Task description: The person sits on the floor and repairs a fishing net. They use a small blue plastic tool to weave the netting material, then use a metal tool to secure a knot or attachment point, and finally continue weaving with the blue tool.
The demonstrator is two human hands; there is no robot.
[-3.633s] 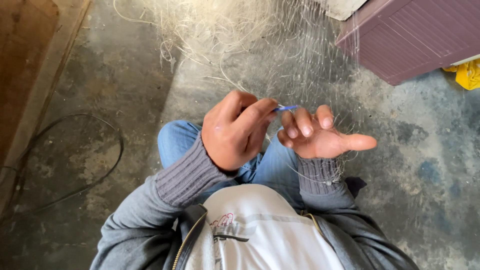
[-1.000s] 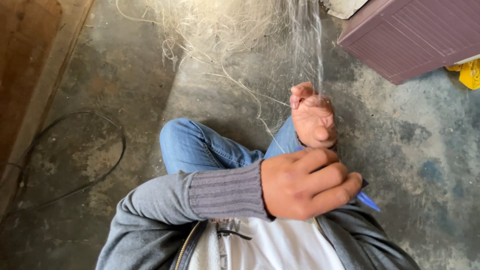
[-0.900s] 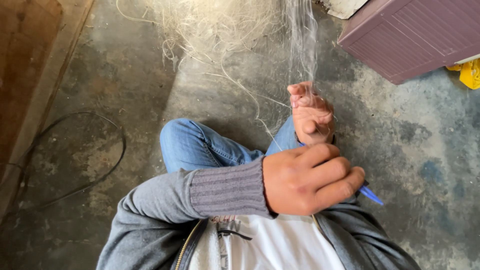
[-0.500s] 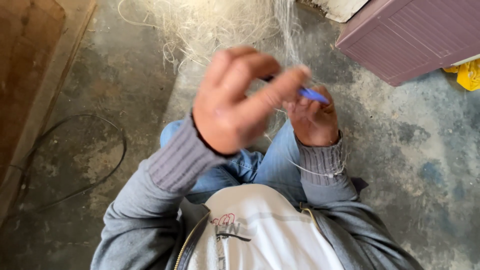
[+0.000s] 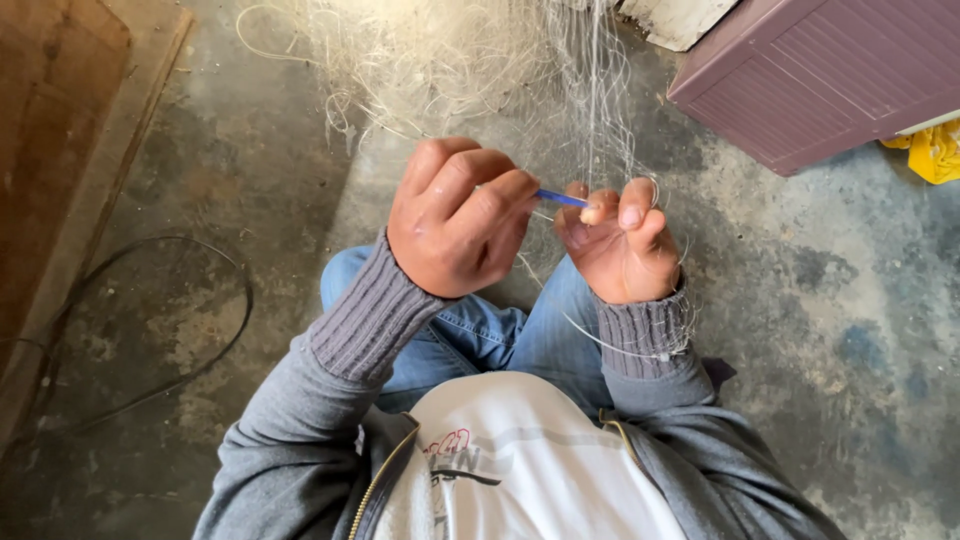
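Looking straight down at a seated person in a grey jacket and blue jeans, both hands raised over the knees. The left hand (image 5: 460, 220) is curled tight, its fingers (image 5: 500, 195) clenched round a slim blue tool (image 5: 562, 198) whose tip pokes out toward the other hand. The right hand (image 5: 622, 245) sits just beside it, its fingers (image 5: 636, 205) bent and pinching pale strands of the fishing net (image 5: 470, 60), with the tool's tip touching them. Fine line loops across the right wrist and cuff, and more net spreads in a tangled whitish heap on the concrete floor (image 5: 830, 330) ahead of the knees. Upper right, a mauve ribbed panel (image 5: 820, 70) lies at an angle, and at its far edge a bright yellow package (image 5: 935, 152) peeks in, crumpled, mostly cut off by the frame. Far left, a brown wooden board (image 5: 50, 130) runs along the floor, with a thin dark cable (image 5: 235, 300) curving beside it.
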